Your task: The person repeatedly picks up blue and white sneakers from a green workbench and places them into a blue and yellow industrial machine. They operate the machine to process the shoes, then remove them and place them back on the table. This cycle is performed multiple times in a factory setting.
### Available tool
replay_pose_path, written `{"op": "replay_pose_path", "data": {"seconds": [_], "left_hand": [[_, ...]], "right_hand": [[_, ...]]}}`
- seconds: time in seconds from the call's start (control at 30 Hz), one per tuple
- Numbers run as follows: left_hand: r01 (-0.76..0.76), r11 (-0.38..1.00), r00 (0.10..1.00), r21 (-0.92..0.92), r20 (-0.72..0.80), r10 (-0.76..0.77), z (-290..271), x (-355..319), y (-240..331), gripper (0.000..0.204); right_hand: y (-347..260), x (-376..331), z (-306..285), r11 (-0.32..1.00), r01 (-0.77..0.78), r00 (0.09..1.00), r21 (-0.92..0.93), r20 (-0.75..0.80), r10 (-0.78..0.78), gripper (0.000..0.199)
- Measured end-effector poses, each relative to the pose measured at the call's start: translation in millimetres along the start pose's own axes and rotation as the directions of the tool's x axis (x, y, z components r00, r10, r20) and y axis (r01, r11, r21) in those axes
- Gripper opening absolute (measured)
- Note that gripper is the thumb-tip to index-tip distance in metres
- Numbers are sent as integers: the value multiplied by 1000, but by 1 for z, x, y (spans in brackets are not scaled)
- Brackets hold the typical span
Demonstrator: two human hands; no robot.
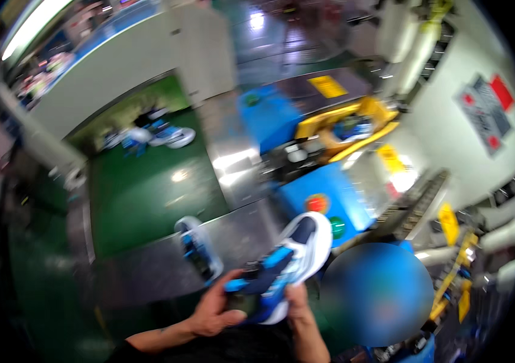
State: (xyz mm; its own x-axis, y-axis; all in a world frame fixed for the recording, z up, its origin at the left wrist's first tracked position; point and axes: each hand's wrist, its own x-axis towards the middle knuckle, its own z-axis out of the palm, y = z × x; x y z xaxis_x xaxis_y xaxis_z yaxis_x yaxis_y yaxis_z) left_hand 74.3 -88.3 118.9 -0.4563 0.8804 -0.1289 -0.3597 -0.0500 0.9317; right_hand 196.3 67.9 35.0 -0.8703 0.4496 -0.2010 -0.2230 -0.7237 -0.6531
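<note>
A blue and navy sneaker (283,266) with a thick white sole is held up in front of me, its toe tilted up to the right. My left hand (212,310) is closed round the heel end, thumb over the dark collar. Along the edge of the white sole, my right hand (298,305) grips the same sneaker from the right. Just left of it, a second blue sneaker (199,249) with a white sole rests on the metal ledge (142,275). Motion blur softens the finer details.
Beyond the ledge runs a green conveyor belt (155,187), with several sneakers (155,134) bunched at its far end. On the right, a blue control box (324,193) bears a red button (317,204) and a green button (336,227). Behind it, yellow machine jaws (363,142) surround a blue item.
</note>
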Motion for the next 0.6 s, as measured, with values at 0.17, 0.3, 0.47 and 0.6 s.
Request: {"op": "replay_pose_path", "data": {"seconds": [0.17, 0.3, 0.47, 0.6], "left_hand": [[-276, 889, 960, 366, 152, 235, -13, -23, 19, 84], [-163, 981, 981, 101, -89, 173, -53, -37, 22, 34], [-144, 937, 916, -318, -401, 4, -122, -51, 17, 30], [-117, 961, 862, -250, -507, -27, -204, -57, 5, 31]], "right_hand": [[38, -58, 38, 814, -547, 833, 195, 31, 552, 62], [70, -41, 97, 580, -685, 728, 441, 391, 563, 64], [132, 3, 74, 681, -417, 908, -601, -303, 289, 64], [184, 75, 83, -29, -307, 949, -951, -303, -89, 111]]}}
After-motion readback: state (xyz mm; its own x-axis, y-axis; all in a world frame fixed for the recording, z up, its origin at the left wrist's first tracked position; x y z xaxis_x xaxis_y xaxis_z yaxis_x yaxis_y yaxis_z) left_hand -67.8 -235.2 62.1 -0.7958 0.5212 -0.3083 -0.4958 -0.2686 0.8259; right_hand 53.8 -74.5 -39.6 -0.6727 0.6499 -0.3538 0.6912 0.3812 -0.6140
